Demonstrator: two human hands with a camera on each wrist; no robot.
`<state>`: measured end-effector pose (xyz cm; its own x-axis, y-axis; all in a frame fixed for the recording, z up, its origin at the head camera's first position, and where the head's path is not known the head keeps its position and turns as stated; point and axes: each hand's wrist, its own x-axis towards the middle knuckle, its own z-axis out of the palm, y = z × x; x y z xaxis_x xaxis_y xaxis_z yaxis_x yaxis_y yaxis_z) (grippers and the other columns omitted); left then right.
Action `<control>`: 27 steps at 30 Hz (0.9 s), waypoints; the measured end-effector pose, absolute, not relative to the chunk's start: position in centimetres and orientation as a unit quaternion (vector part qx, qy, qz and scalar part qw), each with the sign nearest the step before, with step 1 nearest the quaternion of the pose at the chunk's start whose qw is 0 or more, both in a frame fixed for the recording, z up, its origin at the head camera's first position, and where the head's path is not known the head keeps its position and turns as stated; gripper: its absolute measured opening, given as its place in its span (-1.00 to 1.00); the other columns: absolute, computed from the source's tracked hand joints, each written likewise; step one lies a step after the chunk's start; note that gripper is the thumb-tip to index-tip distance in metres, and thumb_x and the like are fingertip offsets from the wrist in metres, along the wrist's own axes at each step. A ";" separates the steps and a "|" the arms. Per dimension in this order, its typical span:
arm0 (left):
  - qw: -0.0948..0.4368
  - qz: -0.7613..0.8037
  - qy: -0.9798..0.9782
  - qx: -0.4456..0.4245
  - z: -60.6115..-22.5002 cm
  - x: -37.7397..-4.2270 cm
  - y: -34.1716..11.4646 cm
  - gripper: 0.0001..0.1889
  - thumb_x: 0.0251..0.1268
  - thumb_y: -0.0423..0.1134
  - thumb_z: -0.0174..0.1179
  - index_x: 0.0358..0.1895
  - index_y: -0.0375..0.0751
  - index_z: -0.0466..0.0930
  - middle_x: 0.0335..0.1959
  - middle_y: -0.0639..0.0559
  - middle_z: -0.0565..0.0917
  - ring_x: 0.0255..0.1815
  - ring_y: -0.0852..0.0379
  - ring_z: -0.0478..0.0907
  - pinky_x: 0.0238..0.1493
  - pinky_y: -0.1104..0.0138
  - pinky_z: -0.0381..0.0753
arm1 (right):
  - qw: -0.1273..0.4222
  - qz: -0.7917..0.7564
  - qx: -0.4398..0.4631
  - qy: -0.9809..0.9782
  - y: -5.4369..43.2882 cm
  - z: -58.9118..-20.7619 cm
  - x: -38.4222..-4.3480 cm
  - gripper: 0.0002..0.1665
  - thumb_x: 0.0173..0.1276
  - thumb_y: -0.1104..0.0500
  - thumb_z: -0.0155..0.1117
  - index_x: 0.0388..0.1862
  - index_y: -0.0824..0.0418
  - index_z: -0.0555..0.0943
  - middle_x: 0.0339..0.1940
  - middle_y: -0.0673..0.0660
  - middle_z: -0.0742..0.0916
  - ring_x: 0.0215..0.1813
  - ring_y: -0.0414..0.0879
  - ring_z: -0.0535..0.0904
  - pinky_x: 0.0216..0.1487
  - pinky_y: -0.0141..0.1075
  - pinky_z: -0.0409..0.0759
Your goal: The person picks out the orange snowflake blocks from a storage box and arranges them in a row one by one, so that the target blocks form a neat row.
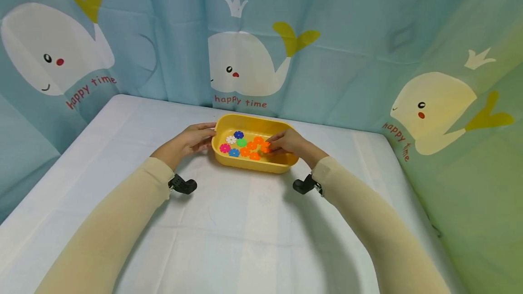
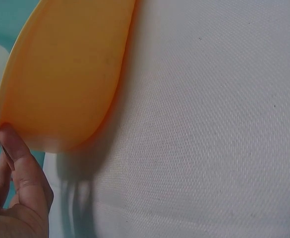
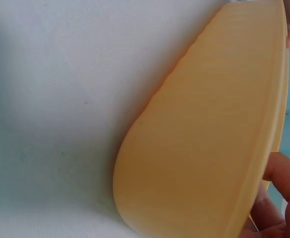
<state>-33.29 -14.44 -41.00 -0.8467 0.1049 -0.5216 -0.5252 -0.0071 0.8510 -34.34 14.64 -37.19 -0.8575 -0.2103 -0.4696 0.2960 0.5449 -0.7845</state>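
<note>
A yellow plastic basin (image 1: 245, 163) stands near the table's far edge. My left hand (image 1: 192, 140) pinches the basin's left end at the rim; in the left wrist view the fingertips (image 2: 13, 141) press its outer wall. My right hand (image 1: 288, 143) reaches over the right rim into the basin, fingers bent at an orange snowflake disc (image 1: 265, 147). More orange discs (image 1: 245, 152) lie beside it. Towards the left lie a dark blue disc (image 1: 239, 134), a white one (image 1: 231, 139), a green one (image 1: 241, 142), a pink one (image 1: 225, 148) and a light blue one (image 1: 234, 152). The basin wall hides part of the right fingers in the right wrist view.
A white cloth covers the table (image 1: 229, 230). Behind it and at both sides hangs a blue-green curtain (image 1: 347, 71) printed with whales. Each wrist carries a black strap device, the left device (image 1: 183, 184) and the right device (image 1: 304, 184), in front of the basin.
</note>
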 end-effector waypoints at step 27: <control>0.228 0.701 0.659 -0.149 -40.7 -33.0 -14.4 -0.45 0.47 -0.23 0.11 0.49 0.06 0.28 0.04 0.04 0.49 -0.36 0.27 0.51 -0.28 0.55 0.63 | 0.275 -0.515 0.023 0.812 16.9 -36.0 -34.3 -0.56 0.34 0.44 0.24 0.18 0.57 0.50 -0.31 0.11 0.75 -0.28 -0.11 0.73 0.18 -0.08 0.55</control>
<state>-32.98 -14.45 -40.72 -0.8514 0.1223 -0.5100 -0.5165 -0.0267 0.8559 -34.25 16.93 -35.98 -0.8478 -0.2454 -0.4701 0.3206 0.4690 -0.8230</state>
